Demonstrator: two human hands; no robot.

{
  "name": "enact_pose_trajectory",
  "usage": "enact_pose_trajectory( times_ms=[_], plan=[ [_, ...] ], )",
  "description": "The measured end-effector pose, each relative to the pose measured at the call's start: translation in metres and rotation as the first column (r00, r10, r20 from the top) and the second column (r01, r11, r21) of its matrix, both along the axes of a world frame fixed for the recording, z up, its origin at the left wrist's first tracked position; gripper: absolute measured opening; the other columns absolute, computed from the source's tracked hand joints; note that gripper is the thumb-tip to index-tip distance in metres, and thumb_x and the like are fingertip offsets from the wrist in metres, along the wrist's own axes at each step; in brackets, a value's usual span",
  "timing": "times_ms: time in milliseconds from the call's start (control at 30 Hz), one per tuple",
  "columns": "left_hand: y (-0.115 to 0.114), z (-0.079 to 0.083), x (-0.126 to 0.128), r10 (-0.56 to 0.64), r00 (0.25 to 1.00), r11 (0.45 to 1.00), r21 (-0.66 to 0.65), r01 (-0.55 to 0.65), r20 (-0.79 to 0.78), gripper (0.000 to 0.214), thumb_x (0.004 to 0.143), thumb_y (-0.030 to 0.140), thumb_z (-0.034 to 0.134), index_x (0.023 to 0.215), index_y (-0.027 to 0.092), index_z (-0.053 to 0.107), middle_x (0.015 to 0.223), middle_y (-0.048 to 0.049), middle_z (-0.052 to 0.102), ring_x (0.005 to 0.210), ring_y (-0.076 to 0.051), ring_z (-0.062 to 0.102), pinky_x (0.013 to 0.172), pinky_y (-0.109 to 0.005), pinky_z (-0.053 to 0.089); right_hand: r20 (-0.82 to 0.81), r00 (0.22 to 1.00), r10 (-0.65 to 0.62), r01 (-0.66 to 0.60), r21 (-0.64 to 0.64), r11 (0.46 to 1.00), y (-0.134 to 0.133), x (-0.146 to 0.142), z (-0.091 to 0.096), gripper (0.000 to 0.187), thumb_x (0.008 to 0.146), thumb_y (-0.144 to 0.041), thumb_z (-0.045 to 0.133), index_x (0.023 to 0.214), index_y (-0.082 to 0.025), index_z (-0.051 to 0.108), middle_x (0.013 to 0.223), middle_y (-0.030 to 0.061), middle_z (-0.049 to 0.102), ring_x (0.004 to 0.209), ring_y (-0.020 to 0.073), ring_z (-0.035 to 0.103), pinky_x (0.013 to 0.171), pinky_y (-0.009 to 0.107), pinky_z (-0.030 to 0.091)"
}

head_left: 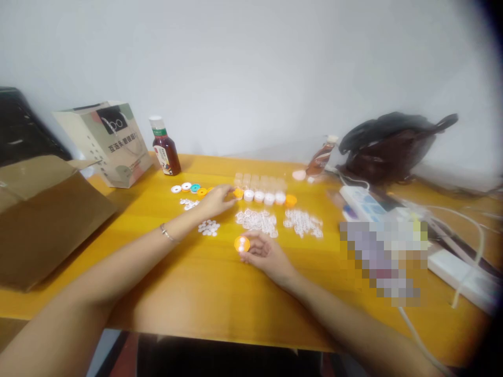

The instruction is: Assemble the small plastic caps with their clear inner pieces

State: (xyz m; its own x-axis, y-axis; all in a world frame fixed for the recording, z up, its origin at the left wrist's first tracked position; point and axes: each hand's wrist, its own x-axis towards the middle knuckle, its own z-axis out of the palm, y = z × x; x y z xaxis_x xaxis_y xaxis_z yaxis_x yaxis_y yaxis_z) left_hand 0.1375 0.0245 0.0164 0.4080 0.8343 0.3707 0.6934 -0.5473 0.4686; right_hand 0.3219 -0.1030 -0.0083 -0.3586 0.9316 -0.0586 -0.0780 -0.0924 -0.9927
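My right hand (269, 256) holds a round orange cap (242, 244) with whitish spots in its middle, pinched between thumb and fingers just above the table. Further forward, my left hand (218, 203) reaches to the left end of a row of caps. Its fingertips close on an orange cap (238, 193) there; part of that cap is hidden. Several white caps (259, 197) continue the row, which ends in another orange cap (290, 200). Behind them stand clear, box-like pieces (259, 181), blurred. Small clear parts lie in a left pile (256, 222) and a right pile (303, 223).
Left of my left hand are a teal cap (195, 188), white discs (208, 227) and other caps. A dark bottle (166, 152), a paper bag (113, 146) and a brown bag (51, 225) stand left. Right are a tilted bottle (320, 157), black bag (393, 146) and power strip (363, 203).
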Motion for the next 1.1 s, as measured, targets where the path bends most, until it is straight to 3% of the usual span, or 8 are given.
enact_pose_trajectory(
  times_ms=[200,700,933,1100],
  plan=[
    [0.022,0.0,0.019,-0.091,0.993,0.995,0.024,0.093,-0.071,0.028,0.077,0.023,0.05,0.103,0.016,0.055,0.106,-0.0091,0.06,0.1,-0.023,0.053,0.089,-0.034,0.038,0.002,1.0,0.001,-0.001,0.02,1.0,0.001,0.001,-0.001,0.039,0.06,-0.027,0.072,0.093,-0.021,0.053,0.07,-0.004,0.059,0.062,0.0104,0.059,0.07,0.029,0.049],
    [0.03,0.003,0.044,-0.151,0.973,0.987,0.019,0.157,-0.176,0.029,0.075,0.027,0.052,0.102,0.017,0.057,0.104,-0.0106,0.058,0.105,-0.028,0.047,0.091,-0.041,0.031,-0.004,1.0,-0.003,0.003,0.016,1.0,0.001,0.0,0.0,0.036,0.062,-0.024,0.069,0.095,-0.02,0.054,0.07,-0.0039,0.058,0.063,0.0097,0.058,0.07,0.028,0.048],
    [0.034,-0.001,0.044,-0.131,0.982,0.991,-0.015,0.13,-0.133,0.032,0.074,0.028,0.053,0.104,0.017,0.056,0.107,-0.0118,0.058,0.108,-0.03,0.045,0.092,-0.044,0.029,-0.008,1.0,0.005,-0.004,0.026,1.0,0.001,0.0,-0.001,0.036,0.062,-0.026,0.07,0.094,-0.02,0.055,0.07,-0.004,0.059,0.062,0.0094,0.058,0.069,0.028,0.049],
    [0.037,-0.001,0.046,-0.127,0.992,0.989,-0.073,0.126,-0.02,0.029,0.074,0.028,0.056,0.1,0.016,0.057,0.106,-0.0117,0.059,0.106,-0.03,0.047,0.092,-0.046,0.029,-0.006,1.0,0.003,-0.003,0.033,0.999,0.002,0.0,-0.003,0.038,0.061,-0.028,0.071,0.095,-0.02,0.055,0.07,-0.0039,0.059,0.062,0.0098,0.058,0.07,0.028,0.05]
  ],
)
